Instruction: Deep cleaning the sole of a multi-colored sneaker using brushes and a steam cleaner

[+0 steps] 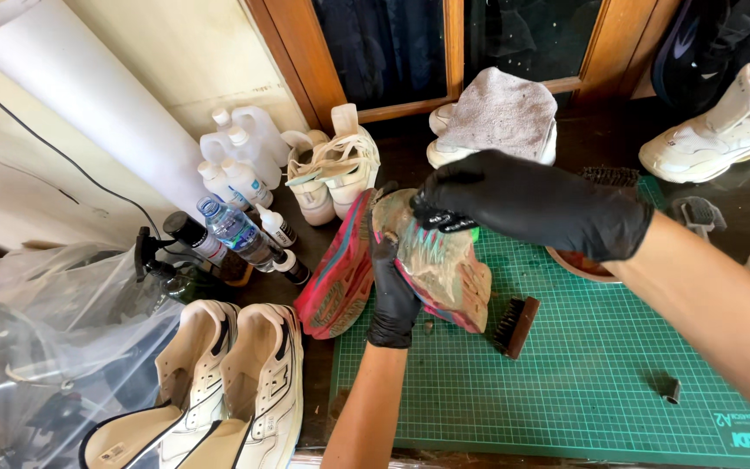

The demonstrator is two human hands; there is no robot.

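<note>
A dirty pink and teal sneaker [444, 269] is gripped from below by the left hand [390, 291], in a black glove, with the fingers closed around its side so that the shoe is tilted up on edge and its soiled surface is turned toward the camera. The right hand [531, 204], also gloved in black, is laid over the upper end of the shoe and is closed on a small dark thing, probably a brush, of which little can be made out beneath the fingers. The shoe is held just above the far left corner of a green cutting mat [583, 382], apparently so that anything shed falls on the mat. Its pink partner [336, 278] is stood on edge just beside it, at the mat's left edge. A small wooden brush [516, 326] lies on the mat near the held shoe, bristles to the side, within easy reach. Beyond the left edge a pair of white sneakers [236, 382] is set side by side, partly cut off at the bottom of the view. Bottles [236, 187] are clustered at the back, next to another pale pair [332, 174]. A grey cloth [501, 113] is draped over further white shoes. A round dish behind the right wrist is mostly hidden, and clear plastic sheeting [45, 347] at the left blurs what lies under it.
</note>
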